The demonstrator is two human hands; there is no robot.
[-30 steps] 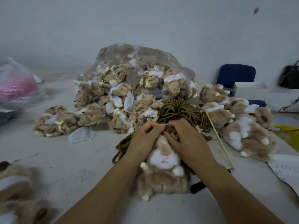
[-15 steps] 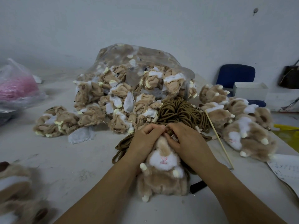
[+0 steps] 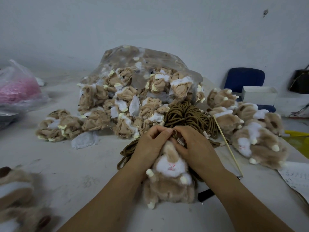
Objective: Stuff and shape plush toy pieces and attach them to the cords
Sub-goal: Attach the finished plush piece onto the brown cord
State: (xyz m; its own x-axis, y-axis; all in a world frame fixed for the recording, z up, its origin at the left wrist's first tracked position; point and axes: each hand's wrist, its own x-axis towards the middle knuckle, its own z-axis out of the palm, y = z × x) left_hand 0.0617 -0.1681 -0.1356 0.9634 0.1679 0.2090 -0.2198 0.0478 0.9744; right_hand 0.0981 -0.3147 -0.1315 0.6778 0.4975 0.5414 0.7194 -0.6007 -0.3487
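A stuffed tan and white plush toy (image 3: pixel 168 180) lies face up on the table in front of me. My left hand (image 3: pixel 150 144) grips the top of its head from the left, fingers curled. My right hand (image 3: pixel 195 148) grips it from the right, and a white ribbed cord end (image 3: pixel 180 141) shows between the fingers. A bundle of brown cords (image 3: pixel 187 114) lies just behind both hands, with loops trailing to the left under my left wrist.
A clear bag of unstuffed plush skins (image 3: pixel 133 91) fills the middle of the table. Stuffed toys (image 3: pixel 254 134) are piled at the right beside a thin wooden stick (image 3: pixel 229 148). More toys (image 3: pixel 15 190) lie at the left front, a pink-filled bag (image 3: pixel 18 87) far left, papers (image 3: pixel 297 178) right.
Both hands stay on the toy's head. The fingers have shifted slightly at the cord end, and the ribbed white piece shows more between them.
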